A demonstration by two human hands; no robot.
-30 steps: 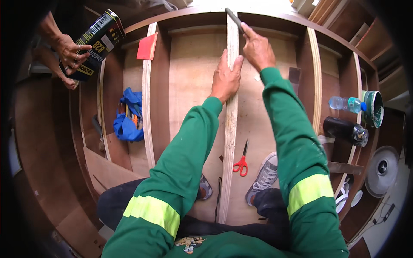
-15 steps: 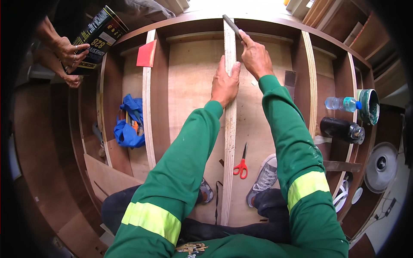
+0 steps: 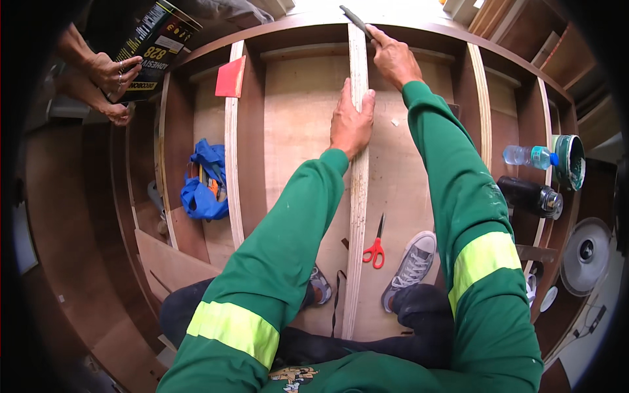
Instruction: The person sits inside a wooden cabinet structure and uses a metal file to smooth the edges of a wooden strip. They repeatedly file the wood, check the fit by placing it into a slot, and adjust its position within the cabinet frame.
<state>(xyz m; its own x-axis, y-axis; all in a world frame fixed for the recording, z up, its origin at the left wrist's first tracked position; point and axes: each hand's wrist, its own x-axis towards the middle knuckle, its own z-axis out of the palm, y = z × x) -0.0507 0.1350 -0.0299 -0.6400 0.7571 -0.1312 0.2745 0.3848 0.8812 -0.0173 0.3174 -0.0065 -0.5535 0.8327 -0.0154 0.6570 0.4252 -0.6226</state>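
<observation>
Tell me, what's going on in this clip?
A person's left hand grips the middle board, thumb on its right side. Their right hand holds a dark tool slantwise across the board's far end; whether it touches the wood is hard to tell. Red scissors lie just right of the board, beside a shoe. At upper left, another person's hand is on a dark can.

Left hand (image 3: 352, 123) on long pale plywood edge (image 3: 358, 196)
Right hand (image 3: 396, 62) grips slim dark-grey bar (image 3: 354, 19) at twelve o'clock; red-handled metal scissors (image 3: 378, 242) toward half-past four.
</observation>
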